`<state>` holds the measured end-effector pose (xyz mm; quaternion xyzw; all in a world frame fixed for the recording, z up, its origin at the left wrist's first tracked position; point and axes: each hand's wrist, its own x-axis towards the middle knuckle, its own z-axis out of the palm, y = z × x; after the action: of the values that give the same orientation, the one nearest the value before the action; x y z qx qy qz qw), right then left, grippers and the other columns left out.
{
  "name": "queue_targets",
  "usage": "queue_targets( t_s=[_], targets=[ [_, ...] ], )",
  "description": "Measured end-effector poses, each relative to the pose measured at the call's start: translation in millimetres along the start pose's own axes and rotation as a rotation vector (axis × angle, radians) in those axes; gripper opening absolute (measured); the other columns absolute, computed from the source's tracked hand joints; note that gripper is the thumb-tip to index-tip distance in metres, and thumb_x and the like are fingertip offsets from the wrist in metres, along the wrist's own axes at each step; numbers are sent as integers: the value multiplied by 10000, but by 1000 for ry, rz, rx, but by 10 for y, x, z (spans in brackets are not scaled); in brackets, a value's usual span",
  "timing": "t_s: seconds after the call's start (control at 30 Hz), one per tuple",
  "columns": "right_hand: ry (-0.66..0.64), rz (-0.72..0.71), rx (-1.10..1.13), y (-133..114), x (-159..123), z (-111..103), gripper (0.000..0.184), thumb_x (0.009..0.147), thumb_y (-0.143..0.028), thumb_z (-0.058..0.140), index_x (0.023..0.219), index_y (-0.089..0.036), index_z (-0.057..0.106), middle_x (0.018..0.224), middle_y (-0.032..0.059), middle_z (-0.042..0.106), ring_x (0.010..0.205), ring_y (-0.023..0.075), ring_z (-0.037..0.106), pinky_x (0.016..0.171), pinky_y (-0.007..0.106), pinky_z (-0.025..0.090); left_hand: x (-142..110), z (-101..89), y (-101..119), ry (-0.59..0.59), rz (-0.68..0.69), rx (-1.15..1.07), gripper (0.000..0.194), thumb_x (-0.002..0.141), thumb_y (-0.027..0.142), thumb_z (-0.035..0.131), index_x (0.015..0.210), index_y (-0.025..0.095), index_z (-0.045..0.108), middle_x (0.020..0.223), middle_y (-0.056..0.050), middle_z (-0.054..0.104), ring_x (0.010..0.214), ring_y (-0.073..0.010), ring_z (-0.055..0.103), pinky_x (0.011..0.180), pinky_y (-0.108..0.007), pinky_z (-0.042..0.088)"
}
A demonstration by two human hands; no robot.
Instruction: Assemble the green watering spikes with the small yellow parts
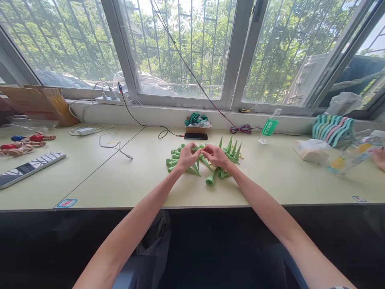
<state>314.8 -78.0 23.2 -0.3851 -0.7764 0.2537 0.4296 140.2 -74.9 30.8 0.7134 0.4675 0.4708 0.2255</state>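
Both forearms reach out over the near edge of the bench toward its middle. There the left hand and the right hand meet, fingertips pinched together on one small green piece held just above the surface; how tightly each finger closes is hard to tell. Around and beneath the hands lies a heap of green plastic cones, some lying on their sides, some standing point up toward the far edge. They look light, stiff and smooth, likely to roll; the wide open end seems the surest place to grip, since the tip is sharp. Just beyond the heap lies a dark phone, then a small cardboard box near the far edge. A green-labelled bottle stands to the right.
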Motion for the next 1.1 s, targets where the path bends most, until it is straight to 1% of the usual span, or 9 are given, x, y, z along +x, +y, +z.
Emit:
queue_targets(
  t_s=[0.13,0.33,0.4,0.53,0.6,0.83,1.1],
  targets=[
    [-8,9,-14,-1,7,0,256,886,-434,529,820,-190,568,682,0,599,568,123,509,541,252,443,0,2,0,-9,6,-8,214,781,386,605,770,198,503,688,11,531,560,-121,488,545,-247,384],
    [-19,15,-44,-3,11,-4,302,916,-422,482,736,-189,548,587,-8,556,498,119,471,518,255,408,-8,-5,8,-22,1,-6,221,783,398,608,784,200,510,610,31,485,535,-123,461,539,-252,369],
    [-19,9,-44,7,14,-1,305,920,-428,477,747,-187,549,599,-5,567,504,119,477,529,257,410,-9,-5,11,-22,-1,-10,220,782,393,608,783,201,500,622,27,495,542,-125,470,538,-251,370],
    [-3,-8,-17,41,20,5,273,895,-455,533,874,-186,573,684,4,622,581,129,527,587,261,442,-5,0,9,-11,-18,-31,221,777,392,607,766,203,491,640,19,509,557,-130,484,545,-253,379],
    [-2,-13,-4,56,22,8,270,877,-454,560,906,-186,574,718,8,635,605,132,538,608,268,452,-3,3,5,-7,-21,-33,220,777,394,604,759,206,490,634,19,504,556,-132,481,548,-255,378],
    [-5,-20,-23,44,21,10,249,885,-438,533,865,-191,559,724,5,615,610,129,517,602,267,441,-5,5,7,-10,-15,-27,217,778,387,610,760,209,486,648,19,510,567,-135,498,552,-255,383],
    [-34,-3,-70,-4,9,3,273,921,-415,466,765,-199,528,600,-21,550,519,119,464,563,258,397,-12,-7,11,-19,-8,-8,213,784,387,605,771,206,492,639,24,491,546,-126,468,539,-253,367]
  ],
)
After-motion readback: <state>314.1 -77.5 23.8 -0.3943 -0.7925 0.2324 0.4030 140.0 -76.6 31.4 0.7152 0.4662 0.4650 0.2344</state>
